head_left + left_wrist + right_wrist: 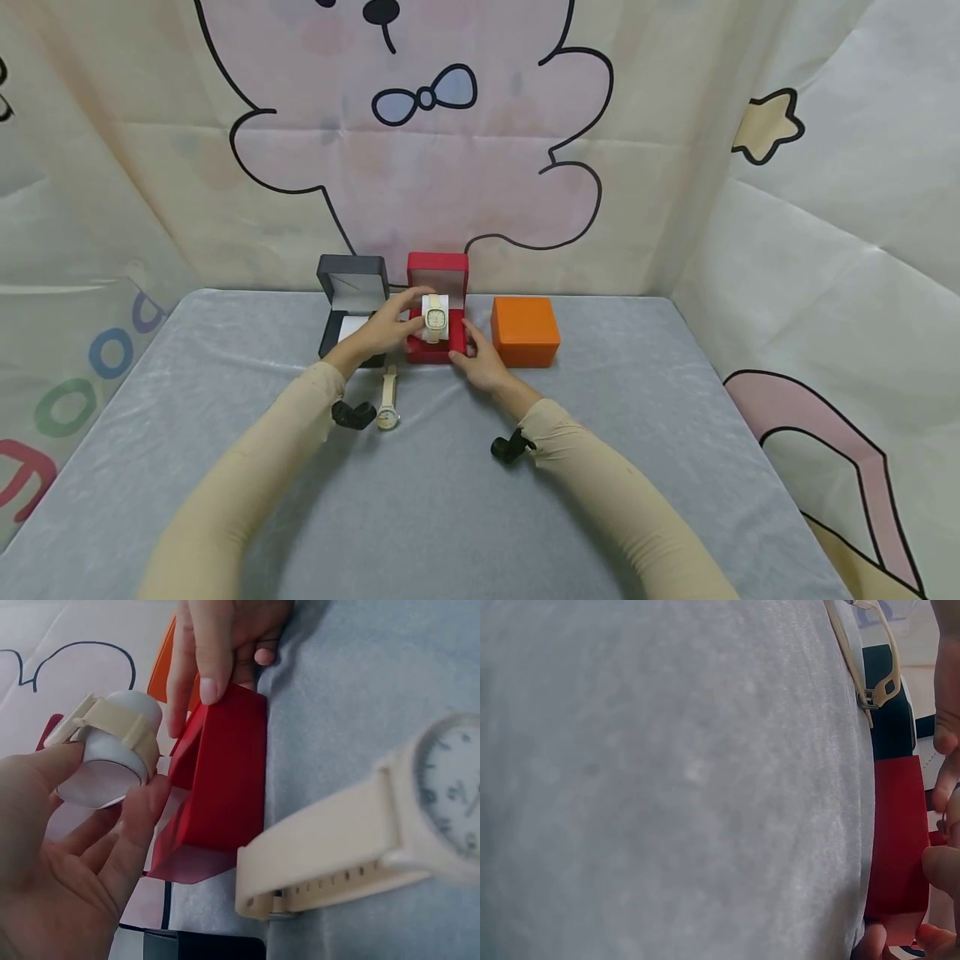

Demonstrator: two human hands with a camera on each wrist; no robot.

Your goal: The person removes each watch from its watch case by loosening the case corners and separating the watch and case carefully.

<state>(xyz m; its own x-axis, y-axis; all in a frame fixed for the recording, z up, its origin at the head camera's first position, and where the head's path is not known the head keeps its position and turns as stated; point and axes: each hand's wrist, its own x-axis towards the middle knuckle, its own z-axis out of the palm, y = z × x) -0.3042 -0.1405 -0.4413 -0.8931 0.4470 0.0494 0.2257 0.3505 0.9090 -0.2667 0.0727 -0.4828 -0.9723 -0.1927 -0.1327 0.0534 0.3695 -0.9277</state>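
My left hand (384, 328) holds a white watch cushion (96, 783) by its ends, between thumb and fingers. A wristwatch (435, 319) with a cream strap and squarish gold-toned case is wrapped around that cushion. Both are raised over the red watch box (429, 357), whose lid stands up at the back. At the box's right front corner, my right hand (483, 362) grips the wall. A second wristwatch (387, 417), round-faced with a cream strap, lies on the table in front of the boxes. In the left wrist view the cushion is clear of the box.
Left of the red box stands an open black watch box (351, 267) with a white insert (351, 326). An orange box (525, 332) sits at the right, closed. The grey cloth-covered table (450, 517) meets a printed curtain (510, 200) behind.
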